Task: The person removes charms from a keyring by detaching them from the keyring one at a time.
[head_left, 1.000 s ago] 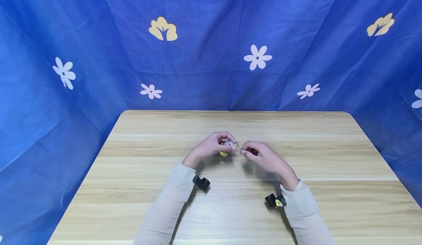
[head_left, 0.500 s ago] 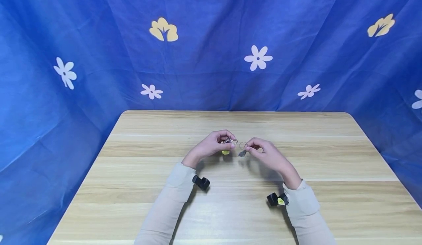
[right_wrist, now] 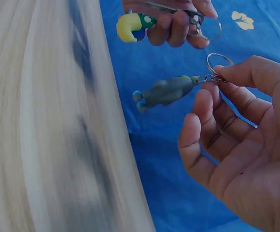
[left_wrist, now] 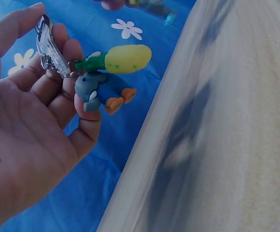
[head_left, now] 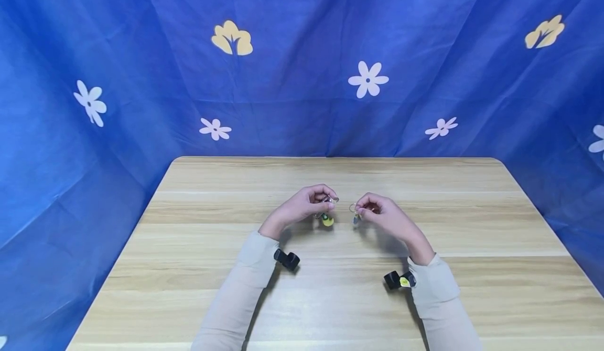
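Note:
My left hand grips a bunch of keychains above the table by its silver metal piece. From it hang a yellow figure with a green head and a blue-grey figure with orange feet. A thin ring sticks out past the left fingertips in the right wrist view. Facing it, my right hand pinches a separate keychain between thumb and forefinger, close to its split ring. Its grey figure with light blue feet dangles from a short chain. A gap separates the two hands.
Both hands are over a light wood-grain table. A blue curtain with flower and tree prints hangs behind and at the sides. Each wrist carries a small black camera, such as the left one.
My hands have drawn apart, the right one moving right and slightly up with its keychain. The rings, close together before, now show a gap. The yellow figure hangs more visibly below the left hand.

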`<state>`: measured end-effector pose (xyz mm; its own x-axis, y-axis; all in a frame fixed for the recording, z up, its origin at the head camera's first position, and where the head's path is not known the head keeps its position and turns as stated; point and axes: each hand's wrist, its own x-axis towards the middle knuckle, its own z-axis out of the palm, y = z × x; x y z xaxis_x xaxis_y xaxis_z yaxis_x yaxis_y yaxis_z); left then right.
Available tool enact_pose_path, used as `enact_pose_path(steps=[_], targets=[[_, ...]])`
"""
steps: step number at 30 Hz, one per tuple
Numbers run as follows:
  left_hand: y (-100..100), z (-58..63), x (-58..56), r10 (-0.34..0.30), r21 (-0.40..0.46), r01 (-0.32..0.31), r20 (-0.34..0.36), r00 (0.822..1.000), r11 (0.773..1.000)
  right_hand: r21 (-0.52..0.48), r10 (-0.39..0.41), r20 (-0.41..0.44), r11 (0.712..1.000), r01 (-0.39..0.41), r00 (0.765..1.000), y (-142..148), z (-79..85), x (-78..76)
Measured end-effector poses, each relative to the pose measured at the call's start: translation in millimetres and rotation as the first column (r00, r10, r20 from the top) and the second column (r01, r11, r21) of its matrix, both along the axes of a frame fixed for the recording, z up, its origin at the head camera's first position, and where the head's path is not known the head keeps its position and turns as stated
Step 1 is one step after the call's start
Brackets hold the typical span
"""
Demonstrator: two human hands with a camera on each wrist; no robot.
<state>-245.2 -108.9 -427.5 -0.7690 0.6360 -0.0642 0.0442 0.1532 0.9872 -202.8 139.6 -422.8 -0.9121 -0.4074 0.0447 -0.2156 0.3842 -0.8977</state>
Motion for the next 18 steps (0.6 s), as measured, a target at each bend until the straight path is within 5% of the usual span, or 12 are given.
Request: enact_pose_path(steps=[18], targets=[[-1, 3.4, 0.8, -0.015, -0.007, 0.015, 0.005, 1.0, 1.0, 0.052, -0.001, 0.033, 0.999, -0.001, 0.999, 10, -15.9, -13.2]])
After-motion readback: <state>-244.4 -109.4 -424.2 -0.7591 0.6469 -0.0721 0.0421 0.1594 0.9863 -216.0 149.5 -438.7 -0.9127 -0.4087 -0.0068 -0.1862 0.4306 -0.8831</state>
